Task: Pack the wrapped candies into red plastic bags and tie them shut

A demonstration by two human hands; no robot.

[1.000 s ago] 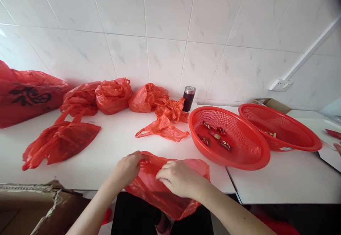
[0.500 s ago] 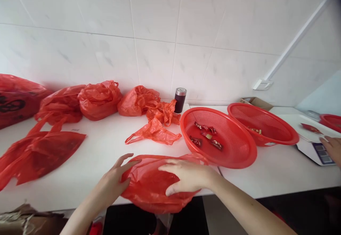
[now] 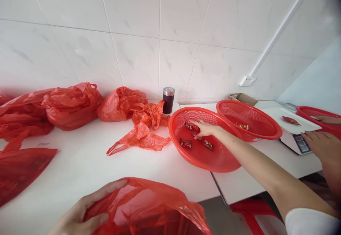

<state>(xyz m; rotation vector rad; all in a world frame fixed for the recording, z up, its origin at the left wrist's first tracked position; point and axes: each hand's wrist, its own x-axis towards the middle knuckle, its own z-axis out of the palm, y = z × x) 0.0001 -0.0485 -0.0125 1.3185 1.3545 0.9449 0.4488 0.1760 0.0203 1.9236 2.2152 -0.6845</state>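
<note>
At the bottom of the head view, my left hand [image 3: 87,206] grips the edge of a red plastic bag [image 3: 149,203], with thumb and fingers on the film. The bag's mouth gapes, and its lower part is out of frame. My right hand [image 3: 204,128] is inside a red mesh basket [image 3: 221,156], fingers apart over small dark-red wrapped packets. One such packet [image 3: 185,143] lies left of my hand and another packet [image 3: 207,144] just below it. My fingertips partly cover the rest.
A second red basket [image 3: 253,116] with a few packets stands behind. Another person's hand [image 3: 319,146] is beside a scale [image 3: 299,144] bearing a red packet [image 3: 291,120]. Red bags [image 3: 71,107] line the wall; a dark tumbler [image 3: 168,101] and a loose bag [image 3: 141,137] sit mid-table.
My right hand has left the red bag and reached into the near basket. My left hand has drawn the bag down toward me. The view has turned right.
</note>
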